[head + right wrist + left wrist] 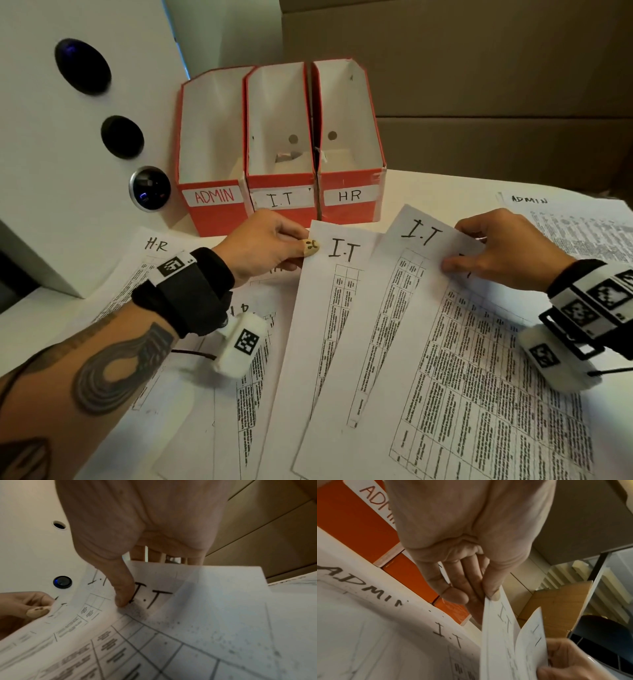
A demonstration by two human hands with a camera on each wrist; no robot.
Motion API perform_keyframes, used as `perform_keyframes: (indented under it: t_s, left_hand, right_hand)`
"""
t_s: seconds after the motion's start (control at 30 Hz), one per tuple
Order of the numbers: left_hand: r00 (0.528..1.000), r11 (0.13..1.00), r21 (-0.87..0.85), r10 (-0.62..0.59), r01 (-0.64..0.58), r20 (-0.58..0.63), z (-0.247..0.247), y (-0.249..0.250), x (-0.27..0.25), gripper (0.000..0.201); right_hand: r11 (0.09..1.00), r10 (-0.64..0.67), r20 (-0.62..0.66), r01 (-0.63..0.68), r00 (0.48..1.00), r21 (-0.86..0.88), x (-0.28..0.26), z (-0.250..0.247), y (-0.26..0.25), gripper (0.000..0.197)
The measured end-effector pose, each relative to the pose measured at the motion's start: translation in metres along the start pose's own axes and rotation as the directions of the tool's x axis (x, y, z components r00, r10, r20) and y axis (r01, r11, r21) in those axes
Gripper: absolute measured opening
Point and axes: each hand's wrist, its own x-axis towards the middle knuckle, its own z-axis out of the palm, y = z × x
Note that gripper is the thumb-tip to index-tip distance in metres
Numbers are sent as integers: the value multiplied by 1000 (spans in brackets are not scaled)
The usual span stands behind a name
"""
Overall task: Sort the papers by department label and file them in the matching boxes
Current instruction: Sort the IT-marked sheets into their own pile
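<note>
I count three red boxes (281, 154), two hands, and two lifted I.T papers (342, 308).

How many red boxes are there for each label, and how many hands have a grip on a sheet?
ADMIN box: 1
I.T box: 1
HR box: 1
Hands with a grip on a sheet: 2 (left hand on left I.T sheet, right hand on right I.T sheet)
Total: 5

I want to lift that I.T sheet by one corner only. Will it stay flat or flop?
It will probably flop: the I.T sheet that the right hand pinches is a single thin page, already bowing in the right wrist view. It looks light, and may slide off the I.T sheet below, pinched by the left hand.
</note>
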Motion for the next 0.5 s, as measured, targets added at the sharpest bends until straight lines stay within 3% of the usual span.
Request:
perform_keyframes:
  t_s: [0.1, 0.27, 0.4, 0.5]
  left_hand:
    - [999, 997, -69, -33, 33, -5, -5, -2, -2, 19]
    - [996, 993, -97, -73, 68, -55, -10, -6, -3, 9]
    - [988, 994, -81, -87, 76, -130, -19, -13, -2, 10]
    - [992, 996, -68, -70, 63, -105, -13, -10, -3, 7]
  right_hand:
    - [998, 64, -24, -65, 998, 0, -1, -3, 7, 21]
    - [994, 106, -24, -105, 994, 19, 0, -11, 14, 37]
    - [999, 44, 102, -47, 994, 26, -4, -33, 14, 20]
    - [999, -32, 128, 26, 991, 43, -4, -43, 5, 17]
